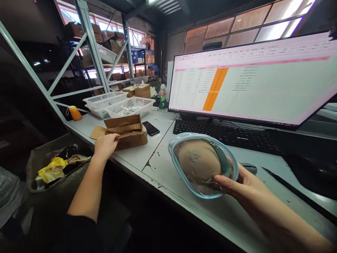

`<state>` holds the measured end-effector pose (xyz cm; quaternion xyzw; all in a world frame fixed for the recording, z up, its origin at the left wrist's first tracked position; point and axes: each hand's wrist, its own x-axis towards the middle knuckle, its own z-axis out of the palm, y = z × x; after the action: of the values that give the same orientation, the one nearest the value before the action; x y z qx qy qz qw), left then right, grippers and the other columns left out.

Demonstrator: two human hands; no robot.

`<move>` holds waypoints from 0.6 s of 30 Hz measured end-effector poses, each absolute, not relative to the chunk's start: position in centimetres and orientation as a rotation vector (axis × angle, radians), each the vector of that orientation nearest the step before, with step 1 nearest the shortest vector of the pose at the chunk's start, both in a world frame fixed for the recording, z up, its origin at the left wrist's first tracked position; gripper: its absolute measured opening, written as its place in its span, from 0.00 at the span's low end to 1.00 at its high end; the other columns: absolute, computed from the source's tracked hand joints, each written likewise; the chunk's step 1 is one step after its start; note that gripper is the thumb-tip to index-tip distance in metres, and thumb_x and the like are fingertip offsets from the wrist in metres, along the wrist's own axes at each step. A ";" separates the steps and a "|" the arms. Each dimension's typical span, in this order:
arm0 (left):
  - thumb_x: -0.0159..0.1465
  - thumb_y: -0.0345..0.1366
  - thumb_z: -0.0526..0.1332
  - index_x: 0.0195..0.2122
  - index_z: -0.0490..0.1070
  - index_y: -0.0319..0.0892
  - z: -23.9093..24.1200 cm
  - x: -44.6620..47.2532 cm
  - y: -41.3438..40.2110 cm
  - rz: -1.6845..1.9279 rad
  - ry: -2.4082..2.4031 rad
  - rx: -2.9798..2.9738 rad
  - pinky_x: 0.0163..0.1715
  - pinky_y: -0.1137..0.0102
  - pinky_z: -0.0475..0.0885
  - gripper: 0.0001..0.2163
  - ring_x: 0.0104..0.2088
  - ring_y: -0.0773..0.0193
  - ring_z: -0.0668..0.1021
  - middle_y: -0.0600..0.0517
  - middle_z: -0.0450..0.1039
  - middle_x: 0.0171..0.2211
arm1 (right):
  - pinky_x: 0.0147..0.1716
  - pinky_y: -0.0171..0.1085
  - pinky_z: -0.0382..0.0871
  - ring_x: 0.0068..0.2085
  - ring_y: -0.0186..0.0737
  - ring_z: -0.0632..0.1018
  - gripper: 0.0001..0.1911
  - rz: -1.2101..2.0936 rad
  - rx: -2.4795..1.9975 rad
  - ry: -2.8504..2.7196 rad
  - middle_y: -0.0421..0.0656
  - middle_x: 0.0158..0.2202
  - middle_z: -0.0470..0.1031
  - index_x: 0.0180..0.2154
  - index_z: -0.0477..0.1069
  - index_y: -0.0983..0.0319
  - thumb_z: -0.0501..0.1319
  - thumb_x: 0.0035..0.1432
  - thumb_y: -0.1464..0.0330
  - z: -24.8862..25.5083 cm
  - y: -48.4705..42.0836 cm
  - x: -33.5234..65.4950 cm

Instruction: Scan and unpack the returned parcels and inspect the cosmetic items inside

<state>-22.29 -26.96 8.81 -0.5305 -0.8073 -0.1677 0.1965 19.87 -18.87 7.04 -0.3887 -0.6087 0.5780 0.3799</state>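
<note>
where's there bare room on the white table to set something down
Bare white tabletop lies between the open brown cardboard box and the blue-rimmed clear plastic case in the right hand, and between that forearm and the slim black rod. Crowded: behind the box, with white perforated plastic baskets, and along the black computer keyboard.

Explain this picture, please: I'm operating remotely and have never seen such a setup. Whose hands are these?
There is no robot here: a person works bare-handed, and the one picture comes from a camera worn on their head, looking forward and down. The right hand holds a clear plastic case with a pale-blue rim, a rounded brown piece inside. The left hand grips the edge of an open brown cardboard box. On the white-topped table also lie a flat black phone, a black keyboard and white perforated plastic baskets.
</note>
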 end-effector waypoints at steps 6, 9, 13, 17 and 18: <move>0.70 0.36 0.55 0.47 0.80 0.50 8.9 -20.6 -31.0 -0.335 -2.114 -1.913 0.45 0.63 0.73 0.13 0.45 0.53 0.82 0.50 0.83 0.45 | 0.52 0.47 0.78 0.53 0.57 0.80 0.41 1.502 -0.958 -1.505 0.45 0.52 0.80 0.57 0.72 0.50 0.78 0.39 0.56 7.9 -19.2 18.8; 0.71 0.35 0.54 0.48 0.80 0.50 9.5 -18.4 -32.9 -0.384 -1.954 -2.104 0.43 0.64 0.73 0.14 0.42 0.56 0.82 0.51 0.83 0.43 | 0.50 0.47 0.79 0.53 0.57 0.79 0.39 1.452 -0.930 -1.474 0.46 0.52 0.79 0.55 0.73 0.50 0.78 0.40 0.55 9.4 -19.5 18.3; 0.69 0.32 0.55 0.47 0.79 0.49 9.7 -17.6 -33.8 -0.404 -1.894 -2.170 0.42 0.65 0.73 0.14 0.42 0.56 0.81 0.51 0.83 0.42 | 0.51 0.48 0.78 0.53 0.56 0.79 0.38 1.393 -0.843 -1.450 0.47 0.54 0.78 0.56 0.72 0.51 0.77 0.41 0.55 11.2 -20.1 17.6; 0.67 0.29 0.56 0.49 0.79 0.48 8.9 -18.4 -32.0 -0.391 -1.964 -2.073 0.50 0.58 0.73 0.15 0.45 0.53 0.82 0.48 0.82 0.45 | 0.50 0.49 0.78 0.53 0.55 0.79 0.38 1.382 -0.801 -1.463 0.46 0.58 0.75 0.58 0.69 0.49 0.75 0.46 0.55 11.8 -21.1 17.6; 0.66 0.27 0.56 0.50 0.78 0.48 8.9 -18.4 -31.4 -0.430 -1.977 -2.038 0.55 0.53 0.70 0.16 0.48 0.51 0.81 0.47 0.81 0.47 | 0.49 0.49 0.79 0.53 0.55 0.79 0.38 1.359 -0.819 -1.489 0.46 0.58 0.75 0.59 0.68 0.49 0.74 0.48 0.54 11.7 -21.4 17.8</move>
<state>-18.41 -31.40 8.90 -0.7032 -0.6822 -0.1484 0.1347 17.75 -21.37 11.72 -0.3333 -0.6062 0.5530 0.4644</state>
